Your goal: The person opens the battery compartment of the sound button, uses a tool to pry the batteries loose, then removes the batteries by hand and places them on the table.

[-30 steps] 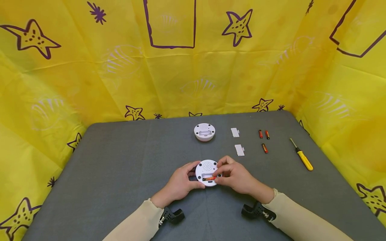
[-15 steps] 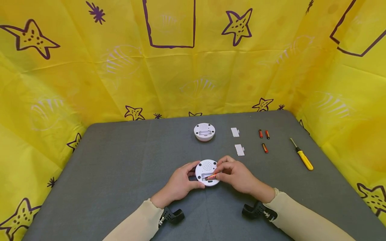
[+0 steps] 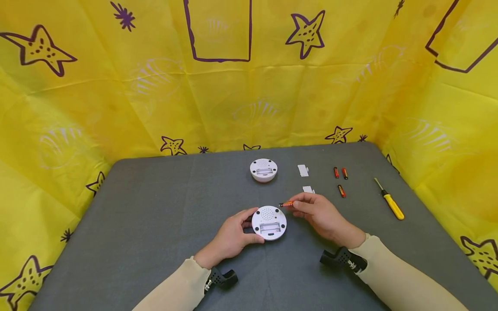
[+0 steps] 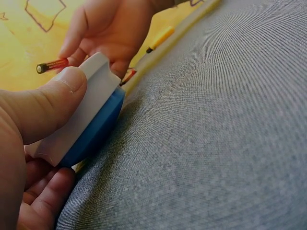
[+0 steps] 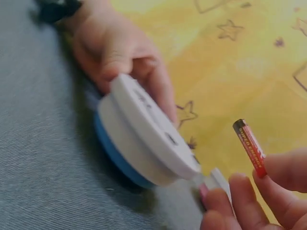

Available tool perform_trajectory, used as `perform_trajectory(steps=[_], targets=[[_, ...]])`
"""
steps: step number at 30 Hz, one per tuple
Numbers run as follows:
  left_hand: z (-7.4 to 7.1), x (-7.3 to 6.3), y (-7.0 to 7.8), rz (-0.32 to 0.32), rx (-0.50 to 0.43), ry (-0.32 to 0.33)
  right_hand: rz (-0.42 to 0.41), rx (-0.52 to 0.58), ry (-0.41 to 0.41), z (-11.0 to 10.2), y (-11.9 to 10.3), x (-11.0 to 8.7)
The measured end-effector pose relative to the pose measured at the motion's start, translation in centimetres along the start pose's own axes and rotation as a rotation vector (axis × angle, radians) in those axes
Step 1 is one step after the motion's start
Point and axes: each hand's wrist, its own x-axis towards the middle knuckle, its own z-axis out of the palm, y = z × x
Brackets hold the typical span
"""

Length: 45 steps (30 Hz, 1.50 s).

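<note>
My left hand [image 3: 231,235] grips a round white device [image 3: 267,214] by its left edge, thumb on top and fingers along the side. Its face has speaker holes, dark feet and an uncovered battery compartment with no battery in it. The wrist views show a blue lower part on the device [image 5: 139,139]. Just beyond its upper right rim, my right hand [image 3: 322,217] pinches a red and black battery [image 3: 286,204] between thumb and fingertips. In the right wrist view the battery [image 5: 250,148] is clear of the device.
A second round white device [image 3: 263,170] stands farther back, its compartment uncovered. To its right lie two white battery covers [image 3: 303,170], three more batteries [image 3: 341,191] and a yellow-handled screwdriver [image 3: 394,207]. The grey table [image 3: 175,203] meets yellow curtains [image 3: 218,103].
My right hand has lifted the battery out of the compartment and moved it up and right, off the device. The left hand and the device have stayed in place.
</note>
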Motion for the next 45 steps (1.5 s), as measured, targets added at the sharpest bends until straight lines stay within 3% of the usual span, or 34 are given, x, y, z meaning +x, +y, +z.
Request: perform_trajectory(steps=[6, 10, 15, 22, 27, 34, 40, 45], targets=[[-0.1, 0.0, -0.1, 0.006, 0.007, 0.003, 0.053, 0.388, -0.055, -2.2, -0.4, 0.5], [0.0, 0.0, -0.1, 0.013, 0.002, 0.008, 0.055, 0.546, -0.093, -3.9, -0.7, 0.7], [0.0, 0.0, -0.2, 0.017, 0.000, 0.013, 0.093, 0.538, -0.089, -5.8, -1.4, 0.6], [0.0, 0.0, -0.1, 0.014, 0.010, 0.012, 0.210, 0.498, 0.035, -7.8, -1.9, 0.4], [0.0, 0.0, 0.0, 0.011, 0.010, 0.013, 0.193, 0.533, 0.065, -10.1, -2.3, -0.1], [0.0, -0.2, 0.0, 0.003, -0.001, 0.015, 0.115, 0.606, 0.041, -13.7, -2.6, -0.9], [0.1, 0.0, 0.0, 0.023, -0.010, 0.024, 0.100, 0.589, 0.088, -16.5, -2.5, -1.0], [0.2, 0.1, -0.2, 0.024, -0.016, 0.018, 0.125, 0.565, 0.081, -18.4, -2.2, -1.1]])
